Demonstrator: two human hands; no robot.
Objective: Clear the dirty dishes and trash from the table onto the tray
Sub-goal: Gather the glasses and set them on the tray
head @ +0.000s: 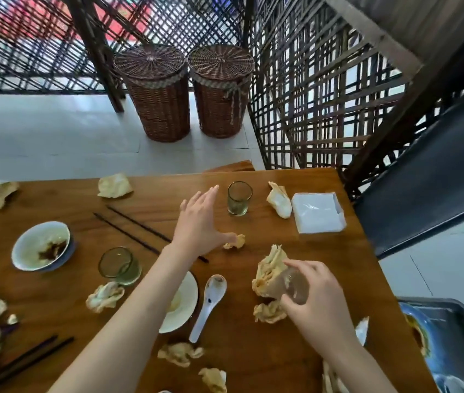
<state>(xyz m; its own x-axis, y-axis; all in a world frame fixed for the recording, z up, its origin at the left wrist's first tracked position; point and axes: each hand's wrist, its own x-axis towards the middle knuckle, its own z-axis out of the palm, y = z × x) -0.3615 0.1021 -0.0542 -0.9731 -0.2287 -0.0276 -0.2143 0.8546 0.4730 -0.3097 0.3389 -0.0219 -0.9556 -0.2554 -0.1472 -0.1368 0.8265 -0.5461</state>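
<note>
— Where are the hands?
— Right hand (317,303) grips a tilted glass (293,286) stuffed with napkin; left hand (201,222), fingers spread, thumb touching a crumpled napkin (235,241) on the bench (253,350).
— The tray (452,321)?
— At four o'clock.

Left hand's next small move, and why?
Probably close the left hand on the small crumpled napkin: its thumb already touches it with fingers spread, while the right hand holds a glass stuffed with tissue, beside the tray.
</note>
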